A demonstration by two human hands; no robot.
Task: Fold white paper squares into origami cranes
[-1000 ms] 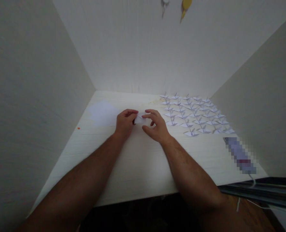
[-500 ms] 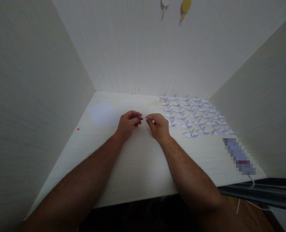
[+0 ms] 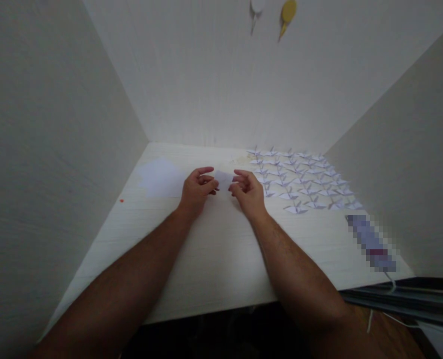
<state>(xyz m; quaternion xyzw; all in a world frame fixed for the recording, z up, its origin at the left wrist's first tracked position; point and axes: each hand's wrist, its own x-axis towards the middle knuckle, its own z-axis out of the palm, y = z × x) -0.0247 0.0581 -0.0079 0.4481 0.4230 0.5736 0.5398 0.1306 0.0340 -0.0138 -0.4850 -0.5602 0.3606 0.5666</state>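
A small piece of white paper (image 3: 224, 178) is held up between my two hands above the table, its face turned toward me. My left hand (image 3: 200, 187) has its thumb and lower fingers closed at the paper's left edge, with the forefinger stretched out above. At the right edge, my right hand (image 3: 248, 189) grips with thumb and curled fingers, forefinger raised. Folds in the paper are too faint to make out. Beside my left hand lie loose white paper sheets (image 3: 159, 177). Folded paper cranes (image 3: 296, 208) stand in rows to the right of my right hand.
The white table (image 3: 214, 259) is boxed in by pale walls at the back and both sides. A pixelated flat object (image 3: 370, 242) with a cable lies near the right front. A small orange bit (image 3: 121, 200) sits at left. White and yellow hooks (image 3: 288, 12) hang on the back wall.
The paper has turned from edge-on to showing its face. My forefingers have lifted and spread, and my hands have moved slightly apart.
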